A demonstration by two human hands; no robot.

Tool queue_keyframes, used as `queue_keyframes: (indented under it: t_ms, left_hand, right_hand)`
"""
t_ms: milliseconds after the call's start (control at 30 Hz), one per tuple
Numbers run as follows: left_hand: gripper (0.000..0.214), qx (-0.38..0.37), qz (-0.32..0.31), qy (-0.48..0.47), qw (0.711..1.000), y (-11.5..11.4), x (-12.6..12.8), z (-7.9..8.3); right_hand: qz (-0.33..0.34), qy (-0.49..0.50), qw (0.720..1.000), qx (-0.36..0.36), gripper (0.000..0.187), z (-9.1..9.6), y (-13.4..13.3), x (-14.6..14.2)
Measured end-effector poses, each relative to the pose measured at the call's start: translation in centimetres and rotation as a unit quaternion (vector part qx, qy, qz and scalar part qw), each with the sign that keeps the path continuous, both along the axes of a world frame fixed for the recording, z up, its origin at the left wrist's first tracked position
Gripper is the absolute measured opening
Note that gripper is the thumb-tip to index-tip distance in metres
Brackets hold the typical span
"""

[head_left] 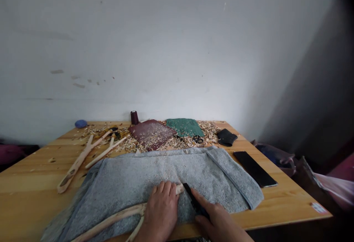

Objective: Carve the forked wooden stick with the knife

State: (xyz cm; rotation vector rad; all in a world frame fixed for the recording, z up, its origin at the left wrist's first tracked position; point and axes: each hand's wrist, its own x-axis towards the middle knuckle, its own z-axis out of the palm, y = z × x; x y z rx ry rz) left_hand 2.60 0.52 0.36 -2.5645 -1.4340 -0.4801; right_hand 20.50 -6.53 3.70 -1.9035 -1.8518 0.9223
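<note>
My left hand (162, 210) is wrapped round a peeled forked wooden stick (118, 213), pressing it onto a grey cloth (129, 175). The stick's blunt end pokes out past my fingers on the right, while its two prongs run toward the lower left. In my right hand (217, 221) is a black-handled knife (194, 200), its tip close beside that blunt end. Whether the blade touches the wood I cannot tell. Fine wood bits lie scattered on the cloth around both hands.
Wood shavings (208, 128) cover the table's back, around a maroon cloth (152, 131), green cloth (184, 126) and thread spool (134, 117). Carved forked sticks (80, 160) lie left. A phone (254, 168) and black pouch (226, 137) are at right. A wall (171, 50) stands behind.
</note>
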Motion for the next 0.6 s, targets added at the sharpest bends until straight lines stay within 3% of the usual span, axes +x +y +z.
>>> queue_keyframes:
  t_ms: [267, 600]
  left_hand:
    - [0.013, -0.005, -0.010, -0.003, 1.000, 0.3, 0.0, -0.4]
    - [0.018, -0.008, -0.049, 0.019, 0.999, 0.6, -0.3, -0.3]
  right_hand:
    - [0.010, -0.040, 0.998, -0.037, 0.073, 1.8, 0.3, -0.8]
    - [0.066, -0.175, 0.982, -0.010, 0.065, 3.6, 2.2, -2.2]
